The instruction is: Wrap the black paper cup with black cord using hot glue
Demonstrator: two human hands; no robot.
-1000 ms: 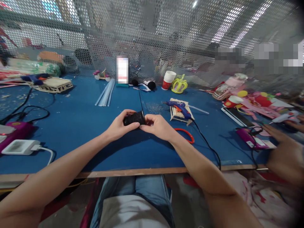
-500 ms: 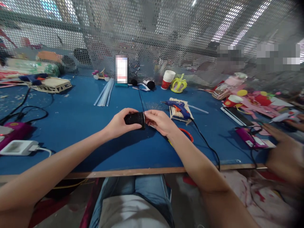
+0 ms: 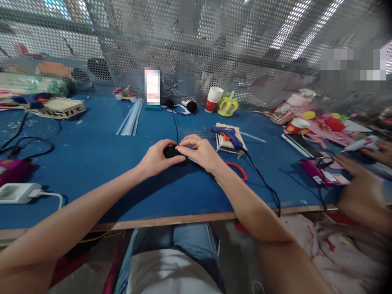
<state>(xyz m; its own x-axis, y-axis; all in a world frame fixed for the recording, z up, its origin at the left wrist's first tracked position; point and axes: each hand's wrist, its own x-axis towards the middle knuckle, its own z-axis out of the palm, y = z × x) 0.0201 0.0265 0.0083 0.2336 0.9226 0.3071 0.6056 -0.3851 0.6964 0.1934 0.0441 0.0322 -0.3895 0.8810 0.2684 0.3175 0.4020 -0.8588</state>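
Observation:
My left hand (image 3: pixel 157 158) is wrapped round a black cylinder (image 3: pixel 175 154) held low over the blue table; its surface looks wound with dark cord. Across the cylinder's right end, my right hand (image 3: pixel 200 153) has its fingers pinched together where a thin black cord (image 3: pixel 176 126) comes in from the back of the table. The fingers partly hide that end. Beneath my right wrist lie scissors with a red handle loop (image 3: pixel 240 170). To the right, a blue glue gun (image 3: pixel 228 136) rests on a small stick-built stand (image 3: pixel 229 151).
Clear glue sticks (image 3: pixel 130 118), stacked paper cups (image 3: pixel 213 100) and a yellow crown-like basket (image 3: pixel 228 106) stand farther back against the mesh. A white adapter (image 3: pixel 20 192) sits at left. At right are a phone (image 3: pixel 301 145), a purple box (image 3: pixel 318 173) and a co-worker's hand (image 3: pixel 361 179).
My right hand has come up and left over the cylinder's end, covering its pale rim. The cylinder has tilted slightly and my left hand still holds it. The view has shifted a little.

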